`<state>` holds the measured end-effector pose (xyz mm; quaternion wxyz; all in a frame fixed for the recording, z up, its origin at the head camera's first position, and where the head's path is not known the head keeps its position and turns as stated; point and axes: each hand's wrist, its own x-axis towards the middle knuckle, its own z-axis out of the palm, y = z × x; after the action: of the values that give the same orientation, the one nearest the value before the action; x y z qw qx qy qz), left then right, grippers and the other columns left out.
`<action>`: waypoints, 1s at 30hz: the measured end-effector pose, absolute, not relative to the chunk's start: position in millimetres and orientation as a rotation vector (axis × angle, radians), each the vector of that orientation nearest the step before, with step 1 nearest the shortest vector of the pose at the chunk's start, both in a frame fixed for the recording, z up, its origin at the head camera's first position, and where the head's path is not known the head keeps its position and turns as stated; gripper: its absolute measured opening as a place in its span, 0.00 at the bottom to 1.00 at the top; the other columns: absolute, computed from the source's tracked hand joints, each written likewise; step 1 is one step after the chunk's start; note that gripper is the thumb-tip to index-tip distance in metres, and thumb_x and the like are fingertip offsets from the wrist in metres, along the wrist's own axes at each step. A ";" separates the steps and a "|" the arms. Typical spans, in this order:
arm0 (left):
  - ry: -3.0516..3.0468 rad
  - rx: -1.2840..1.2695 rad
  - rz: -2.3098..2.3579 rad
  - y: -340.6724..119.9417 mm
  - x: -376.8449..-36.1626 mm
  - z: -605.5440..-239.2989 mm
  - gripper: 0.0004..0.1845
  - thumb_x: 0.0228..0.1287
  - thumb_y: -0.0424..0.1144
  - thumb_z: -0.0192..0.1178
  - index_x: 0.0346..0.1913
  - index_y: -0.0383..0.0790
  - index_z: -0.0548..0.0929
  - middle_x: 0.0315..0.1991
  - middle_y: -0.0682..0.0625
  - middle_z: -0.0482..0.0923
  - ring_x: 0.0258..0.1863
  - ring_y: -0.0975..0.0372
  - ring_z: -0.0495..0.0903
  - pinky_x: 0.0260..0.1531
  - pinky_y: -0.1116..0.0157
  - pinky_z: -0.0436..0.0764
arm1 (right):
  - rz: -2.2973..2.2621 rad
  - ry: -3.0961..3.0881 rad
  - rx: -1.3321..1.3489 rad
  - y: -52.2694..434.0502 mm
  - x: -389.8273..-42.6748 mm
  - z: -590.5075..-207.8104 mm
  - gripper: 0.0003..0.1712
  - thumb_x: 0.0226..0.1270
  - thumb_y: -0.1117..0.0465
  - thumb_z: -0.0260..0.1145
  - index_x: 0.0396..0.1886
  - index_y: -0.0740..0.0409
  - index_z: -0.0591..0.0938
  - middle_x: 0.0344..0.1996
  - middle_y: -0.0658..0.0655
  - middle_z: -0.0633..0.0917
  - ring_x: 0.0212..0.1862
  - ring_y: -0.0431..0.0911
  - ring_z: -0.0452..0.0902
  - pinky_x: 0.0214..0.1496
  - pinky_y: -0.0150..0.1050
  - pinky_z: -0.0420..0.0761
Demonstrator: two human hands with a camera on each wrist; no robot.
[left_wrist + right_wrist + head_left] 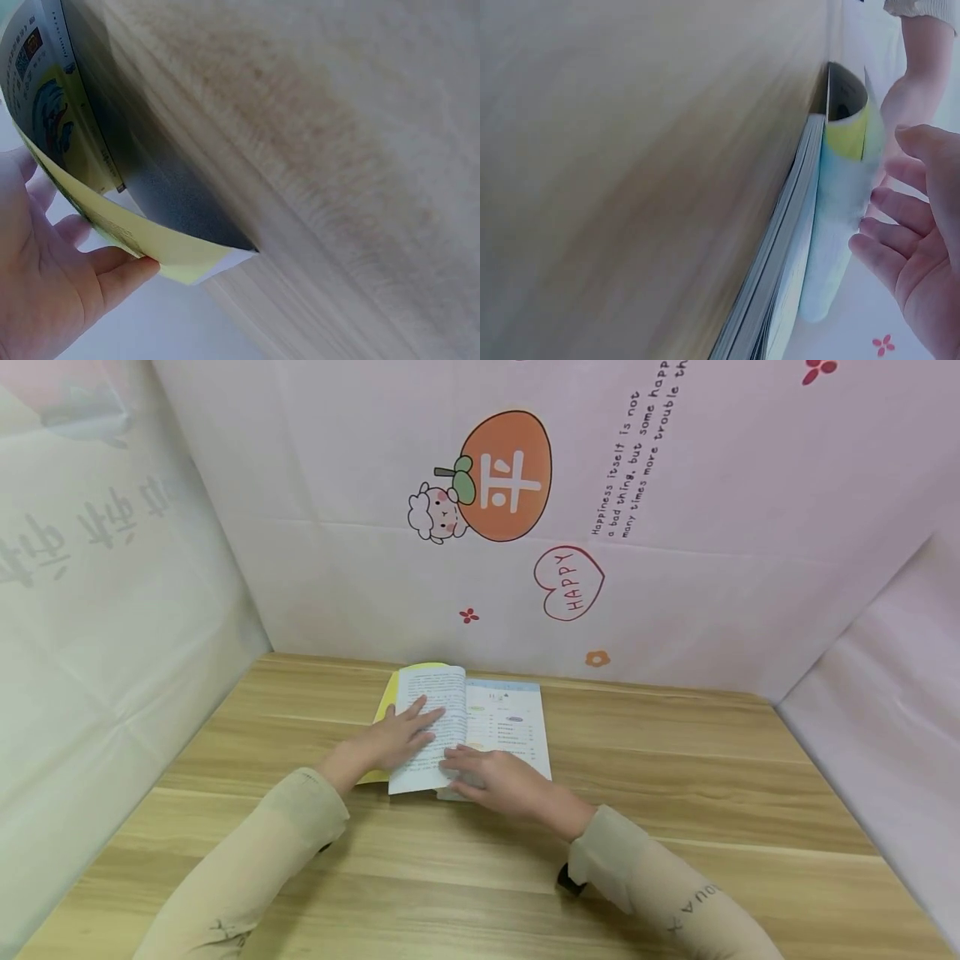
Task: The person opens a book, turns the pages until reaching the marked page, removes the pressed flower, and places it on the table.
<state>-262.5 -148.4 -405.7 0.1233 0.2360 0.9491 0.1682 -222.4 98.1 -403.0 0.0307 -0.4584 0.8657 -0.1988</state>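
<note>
I see long beige sleeves (247,868) on both arms; dark lettering runs along the right one; a black strap (567,881) sits at its cuff.

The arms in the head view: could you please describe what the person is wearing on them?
Both arms wear long, loose beige sleeves gathered at the cuffs. The right sleeve carries dark lettering along the forearm; the left sleeve has a small dark mark low down. A dark object shows under the right cuff. Both hands, left hand and right hand, are bare.
</note>
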 end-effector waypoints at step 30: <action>2.776 0.447 0.509 -145.8 -260.6 -401.5 0.38 0.81 0.61 0.41 0.84 0.47 0.48 0.80 0.28 0.34 0.75 0.27 0.38 0.65 0.27 0.54 | -0.453 2.608 -1.083 179.7 -234.2 -399.9 0.28 0.65 0.53 0.77 0.60 0.62 0.84 0.69 0.66 0.75 0.72 0.62 0.68 0.71 0.56 0.69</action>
<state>-260.6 -145.8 -401.5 0.1417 0.1550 0.9617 0.1764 -234.2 179.7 -399.9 0.1406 -0.3750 0.9028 -0.1567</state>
